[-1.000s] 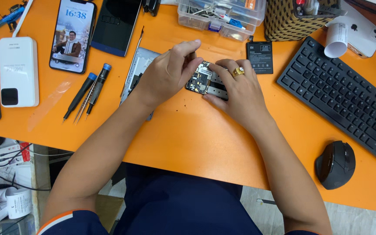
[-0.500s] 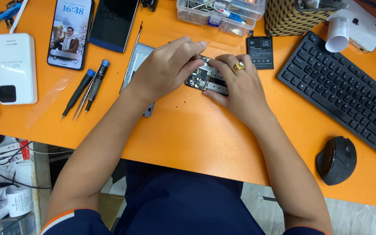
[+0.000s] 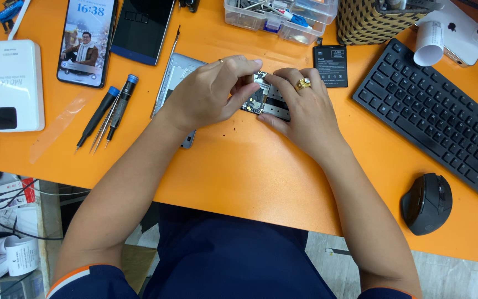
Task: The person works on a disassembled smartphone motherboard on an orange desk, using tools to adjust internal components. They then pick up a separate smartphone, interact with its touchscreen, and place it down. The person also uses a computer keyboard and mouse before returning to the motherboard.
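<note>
Where hands meet, orange desk (image 3: 239,166).

An orange desk (image 3: 233,177) stands evenly lit above a pale grey floor (image 3: 460,279).

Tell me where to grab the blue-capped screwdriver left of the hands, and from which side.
Take the blue-capped screwdriver by its black handle just below the cap, coming from above. It lies flat and diagonal on the orange table, tip toward the near edge. A second screwdriver lies close on its right, so probably pinch from the left side.
</note>
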